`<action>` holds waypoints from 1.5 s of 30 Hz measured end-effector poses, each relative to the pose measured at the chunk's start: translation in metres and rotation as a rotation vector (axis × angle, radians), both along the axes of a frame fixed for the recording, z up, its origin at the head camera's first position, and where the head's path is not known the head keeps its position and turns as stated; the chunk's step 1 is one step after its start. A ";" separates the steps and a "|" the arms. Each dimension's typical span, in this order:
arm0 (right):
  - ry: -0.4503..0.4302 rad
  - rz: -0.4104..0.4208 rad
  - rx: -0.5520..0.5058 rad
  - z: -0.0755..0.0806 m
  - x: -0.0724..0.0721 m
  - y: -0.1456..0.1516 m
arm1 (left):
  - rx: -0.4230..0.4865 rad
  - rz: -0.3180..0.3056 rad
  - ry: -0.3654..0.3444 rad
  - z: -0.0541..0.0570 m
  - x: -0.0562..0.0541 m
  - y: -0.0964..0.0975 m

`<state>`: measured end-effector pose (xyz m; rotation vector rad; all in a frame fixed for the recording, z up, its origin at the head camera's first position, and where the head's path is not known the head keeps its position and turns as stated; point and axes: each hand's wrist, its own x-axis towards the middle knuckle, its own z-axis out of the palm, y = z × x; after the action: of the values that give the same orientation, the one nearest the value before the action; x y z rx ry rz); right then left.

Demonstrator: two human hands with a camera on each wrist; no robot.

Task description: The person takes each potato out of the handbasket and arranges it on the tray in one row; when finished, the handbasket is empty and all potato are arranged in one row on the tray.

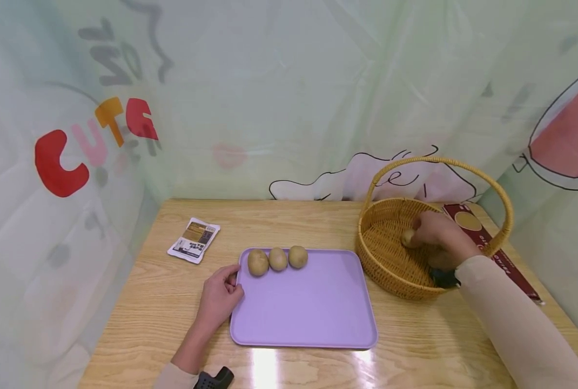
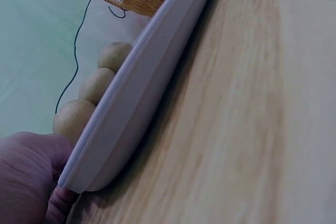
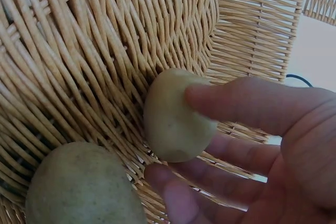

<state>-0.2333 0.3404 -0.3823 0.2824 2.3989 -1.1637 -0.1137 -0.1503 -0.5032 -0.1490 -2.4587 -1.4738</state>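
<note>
The potato (image 3: pixel 178 116) lies inside the basket (image 1: pixel 397 282), against or just above the wicker; we cannot tell which. Our right hand (image 1: pixel 435 229) has it, thumb on one side and fingers on the other, pinching it, with the lower fingers a little apart. A second potato (image 3: pixel 81 190) sits near it in the basket. We judge the step in hand to be picking a potato out; the next move calls for a firm pinch and a lift clear of the rim, with the wrist kept off the handle (image 1: pixel 439 160).

To the left is the tray (image 1: pixel 303 302), with three potatoes (image 1: pixel 277 259) in a row along its far side. Our left hand (image 1: pixel 219 294) is at its left rim, fingers curled, seemingly pinching the edge, which should steady it. Farther out on the table (image 1: pixel 162 313), a packet (image 1: pixel 194 240) lies beyond the left hand and a red box (image 1: pixel 517 273) beside the basket.
</note>
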 end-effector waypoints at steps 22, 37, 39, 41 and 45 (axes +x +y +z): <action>0.378 0.374 0.481 0.008 -0.017 -0.005 | -0.008 0.006 0.006 0.000 -0.001 0.001; 0.548 0.431 0.466 0.047 0.017 -0.055 | -0.024 0.003 0.007 -0.003 0.001 0.000; 0.575 0.445 0.444 0.048 0.021 -0.062 | -0.023 0.002 0.006 -0.002 0.001 0.000; 0.602 0.456 0.423 0.050 0.024 -0.069 | -0.022 0.001 0.002 -0.002 0.001 0.001; 0.641 0.476 0.409 0.051 0.030 -0.082 | -0.012 -0.001 -0.002 -0.002 0.001 0.001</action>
<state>-0.2037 0.2587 -0.3315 -0.6045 3.0002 -0.5858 -0.1126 -0.1495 -0.5051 -0.1518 -2.4701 -1.4602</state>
